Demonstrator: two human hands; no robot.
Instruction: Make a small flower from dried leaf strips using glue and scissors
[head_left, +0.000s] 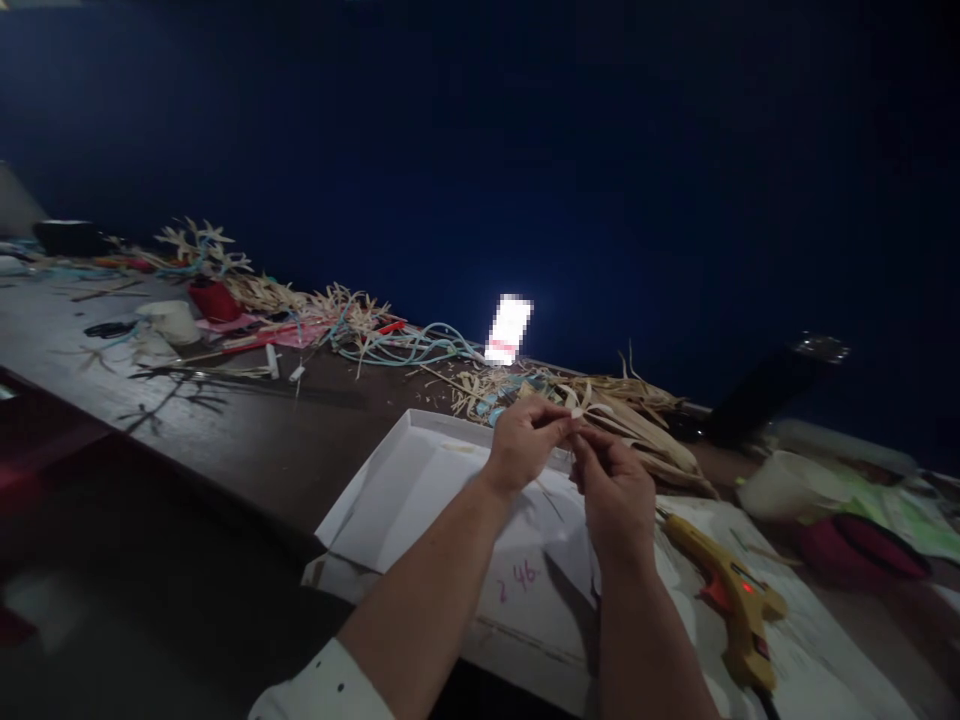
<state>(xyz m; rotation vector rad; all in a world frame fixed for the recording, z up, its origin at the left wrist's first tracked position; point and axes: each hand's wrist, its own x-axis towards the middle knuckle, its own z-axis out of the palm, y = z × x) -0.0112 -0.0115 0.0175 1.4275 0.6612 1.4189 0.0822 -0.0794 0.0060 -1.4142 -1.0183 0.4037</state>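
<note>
My left hand [527, 440] and my right hand [615, 485] meet above the far right part of a white box lid [435, 480]. Fingers of both are pinched on a small pale piece [577, 413], which looks like dried husk. A thin strand hangs below them over the lid. Dried corn husks [652, 430] lie just behind my hands. To the right of my right hand, a yellow glue gun [724, 575] with a lit red light rests on white paper [810, 630].
Wires and husk flowers [360, 320] spread along the wall side of the dark table [262, 430]. A bright phone [509, 330] stands against the wall. At left are a white cup [174, 322] and red item [214, 300]; at right, a pink pouch [862, 548] and pale cup [776, 487].
</note>
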